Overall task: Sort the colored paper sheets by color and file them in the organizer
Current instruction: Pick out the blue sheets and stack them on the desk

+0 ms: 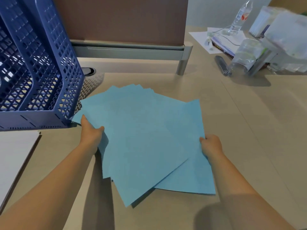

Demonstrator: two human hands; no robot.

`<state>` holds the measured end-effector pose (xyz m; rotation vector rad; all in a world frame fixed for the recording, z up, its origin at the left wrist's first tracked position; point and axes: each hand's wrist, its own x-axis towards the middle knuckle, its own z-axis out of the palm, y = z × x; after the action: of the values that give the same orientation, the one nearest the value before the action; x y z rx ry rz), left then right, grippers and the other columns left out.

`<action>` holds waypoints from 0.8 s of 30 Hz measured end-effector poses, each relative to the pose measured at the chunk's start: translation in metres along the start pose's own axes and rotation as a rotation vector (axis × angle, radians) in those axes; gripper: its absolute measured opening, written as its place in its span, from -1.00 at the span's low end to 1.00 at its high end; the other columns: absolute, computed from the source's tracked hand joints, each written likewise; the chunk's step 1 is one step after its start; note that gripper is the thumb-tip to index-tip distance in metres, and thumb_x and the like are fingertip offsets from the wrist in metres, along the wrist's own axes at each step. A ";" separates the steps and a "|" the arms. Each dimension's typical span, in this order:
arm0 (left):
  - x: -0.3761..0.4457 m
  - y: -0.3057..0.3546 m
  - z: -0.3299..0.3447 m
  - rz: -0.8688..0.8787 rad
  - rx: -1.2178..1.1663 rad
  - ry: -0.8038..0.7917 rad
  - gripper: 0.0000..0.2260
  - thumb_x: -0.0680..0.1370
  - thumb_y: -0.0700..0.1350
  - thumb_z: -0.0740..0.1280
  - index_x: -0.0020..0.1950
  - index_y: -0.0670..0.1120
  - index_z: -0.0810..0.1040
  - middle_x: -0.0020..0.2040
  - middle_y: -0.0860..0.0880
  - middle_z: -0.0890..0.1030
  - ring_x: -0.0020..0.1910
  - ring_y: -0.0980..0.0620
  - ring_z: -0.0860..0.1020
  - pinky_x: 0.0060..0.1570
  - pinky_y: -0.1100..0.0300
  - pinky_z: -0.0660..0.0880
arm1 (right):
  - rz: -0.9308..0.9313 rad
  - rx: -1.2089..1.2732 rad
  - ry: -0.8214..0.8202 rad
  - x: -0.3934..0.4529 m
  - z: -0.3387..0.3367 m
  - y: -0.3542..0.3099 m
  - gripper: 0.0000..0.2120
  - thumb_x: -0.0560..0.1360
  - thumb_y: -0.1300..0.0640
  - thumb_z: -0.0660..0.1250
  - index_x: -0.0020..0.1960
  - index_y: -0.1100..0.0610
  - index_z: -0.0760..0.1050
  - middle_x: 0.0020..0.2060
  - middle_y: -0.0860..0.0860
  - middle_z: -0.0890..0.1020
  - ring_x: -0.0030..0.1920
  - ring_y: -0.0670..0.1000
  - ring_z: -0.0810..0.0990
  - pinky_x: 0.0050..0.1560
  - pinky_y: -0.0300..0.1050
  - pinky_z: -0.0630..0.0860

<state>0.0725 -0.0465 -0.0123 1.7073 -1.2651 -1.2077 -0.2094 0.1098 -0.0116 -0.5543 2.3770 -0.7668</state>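
Observation:
Several light blue paper sheets (146, 135) lie fanned out and a little lifted over the middle of the beige desk. My left hand (90, 135) grips the stack's left edge, thumb on top. At the right edge, my right hand (211, 145) pinches the sheets with curled fingers. The blue mesh organizer (43, 67) stands at the far left, its slots opening toward me, with the sheets' far left corner almost touching its front corner.
A white sheet (15, 155) lies at the left edge of the desk (240, 130). A brown partition panel (123, 20) stands behind. Far right holds a water bottle (240, 17), plastic bags, books and a dark pen-like object (222, 65).

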 end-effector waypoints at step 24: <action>0.038 0.028 0.048 0.019 0.272 -0.289 -0.17 0.46 -0.19 0.42 0.53 -0.07 -0.08 0.49 -0.07 0.24 0.46 -0.11 0.22 0.38 0.02 0.25 | -0.244 -0.009 -0.169 0.023 0.056 -0.068 -0.53 0.50 0.11 0.23 0.39 0.02 0.24 0.35 -0.04 0.40 0.40 0.01 0.31 0.50 0.09 -0.03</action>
<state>0.0223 -0.0908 -0.0137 1.7467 -1.6801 -1.3580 -0.1779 0.0250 -0.0153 -0.8889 2.1827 -0.7804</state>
